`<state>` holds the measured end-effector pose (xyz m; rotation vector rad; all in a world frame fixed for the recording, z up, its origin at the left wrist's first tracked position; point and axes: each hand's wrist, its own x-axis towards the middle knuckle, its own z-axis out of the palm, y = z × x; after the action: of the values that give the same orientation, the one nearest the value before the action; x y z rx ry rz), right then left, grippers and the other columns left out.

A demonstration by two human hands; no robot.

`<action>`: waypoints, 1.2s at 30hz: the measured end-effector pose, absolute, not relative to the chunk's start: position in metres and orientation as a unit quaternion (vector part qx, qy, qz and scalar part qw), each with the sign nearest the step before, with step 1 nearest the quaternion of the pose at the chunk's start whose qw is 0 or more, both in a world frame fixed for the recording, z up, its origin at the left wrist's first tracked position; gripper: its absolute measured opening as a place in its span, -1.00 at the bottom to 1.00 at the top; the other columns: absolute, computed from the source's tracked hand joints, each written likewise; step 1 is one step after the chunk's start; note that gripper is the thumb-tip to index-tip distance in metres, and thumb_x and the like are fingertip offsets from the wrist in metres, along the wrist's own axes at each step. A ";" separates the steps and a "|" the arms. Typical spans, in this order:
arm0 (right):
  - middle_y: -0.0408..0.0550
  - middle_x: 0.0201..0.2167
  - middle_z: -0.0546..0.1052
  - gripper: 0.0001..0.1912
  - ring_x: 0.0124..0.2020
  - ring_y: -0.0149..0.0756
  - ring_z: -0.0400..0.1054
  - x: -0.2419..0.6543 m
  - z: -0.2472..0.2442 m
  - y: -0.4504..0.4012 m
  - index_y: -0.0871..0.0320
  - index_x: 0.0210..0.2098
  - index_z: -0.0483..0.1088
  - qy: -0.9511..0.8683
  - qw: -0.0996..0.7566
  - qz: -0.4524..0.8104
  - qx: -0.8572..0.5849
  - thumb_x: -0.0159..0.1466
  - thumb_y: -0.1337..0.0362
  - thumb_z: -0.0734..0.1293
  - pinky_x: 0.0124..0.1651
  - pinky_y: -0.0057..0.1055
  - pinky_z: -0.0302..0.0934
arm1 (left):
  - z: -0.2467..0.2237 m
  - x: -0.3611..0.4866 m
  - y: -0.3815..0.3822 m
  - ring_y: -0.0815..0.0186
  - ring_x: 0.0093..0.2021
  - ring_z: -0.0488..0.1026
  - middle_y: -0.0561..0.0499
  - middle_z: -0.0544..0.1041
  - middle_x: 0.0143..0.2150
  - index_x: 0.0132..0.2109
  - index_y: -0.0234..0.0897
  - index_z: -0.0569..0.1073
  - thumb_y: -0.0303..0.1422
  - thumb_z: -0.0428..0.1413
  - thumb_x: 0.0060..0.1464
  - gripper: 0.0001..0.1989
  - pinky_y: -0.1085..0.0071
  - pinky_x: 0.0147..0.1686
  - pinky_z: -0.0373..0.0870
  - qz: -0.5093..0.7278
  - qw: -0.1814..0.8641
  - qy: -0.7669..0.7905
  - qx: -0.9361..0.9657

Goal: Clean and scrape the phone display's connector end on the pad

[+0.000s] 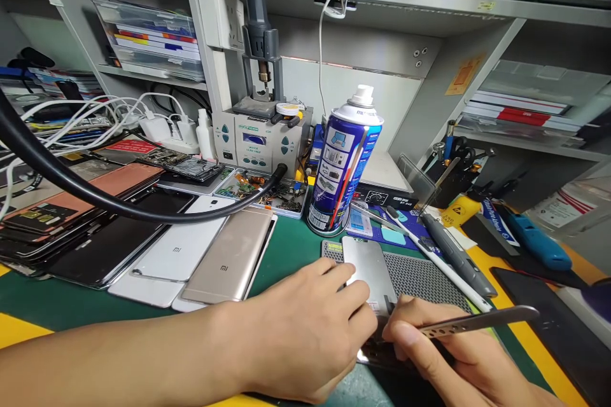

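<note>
My left hand (305,324) lies over the left side of an opened phone part with a silver metal plate (365,261), its fingers bent and pressed together; what they hold, if anything, is hidden. My right hand (453,350) pinches a metal tool with holes along its handle (477,322), which slants up to the right. The tool's working end is hidden near the dark lower part of the phone. Beneath the phone part is a grey perforated mat (424,276).
A blue spray can (341,172) stands behind the phone part. Several phones, such as a gold one (229,254), lie at left. A black hose (143,206) arches over them to a soldering station (258,140). A white brush (443,261) and grey pen-like tool (458,254) lie at right.
</note>
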<state>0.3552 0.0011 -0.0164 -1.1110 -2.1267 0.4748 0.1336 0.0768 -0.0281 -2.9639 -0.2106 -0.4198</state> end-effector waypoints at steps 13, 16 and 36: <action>-0.16 -0.49 0.53 -0.52 -0.51 -0.39 0.44 0.354 -0.014 0.000 0.08 -0.34 0.44 -0.823 0.329 0.176 -0.429 0.64 0.08 0.13 -0.40 -0.56 0.40 | -0.029 0.134 0.077 -0.02 -0.01 0.45 -0.16 0.49 -0.08 -0.03 -0.36 0.45 -0.33 0.04 0.39 -0.82 0.05 0.08 0.38 -0.130 0.062 -0.071 -0.987; -0.16 -0.48 0.53 -0.54 -0.50 -0.39 0.44 0.354 -0.014 0.001 0.08 -0.34 0.42 -0.824 0.327 0.170 -0.430 0.64 0.10 0.13 -0.39 -0.56 0.40 | -0.029 0.133 0.076 -0.02 -0.01 0.45 -0.16 0.50 -0.08 -0.03 -0.37 0.45 -0.34 0.05 0.39 -0.82 0.06 0.08 0.38 -0.132 0.061 -0.070 -0.987; -0.17 -0.49 0.47 -0.55 -0.51 -0.37 0.38 0.360 -0.021 0.001 0.08 -0.33 0.38 -0.836 0.318 0.164 -0.416 0.64 0.17 0.09 -0.41 -0.53 0.37 | -0.028 0.133 0.077 -0.05 0.03 0.45 -0.18 0.50 -0.07 -0.04 -0.38 0.45 -0.34 0.04 0.39 -0.82 0.04 0.07 0.42 -0.126 0.051 -0.071 -0.988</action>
<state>0.3599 0.0011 -0.0213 -1.0955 -2.2001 0.4306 0.1335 0.0773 -0.0283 -3.0087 -0.2148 -0.3823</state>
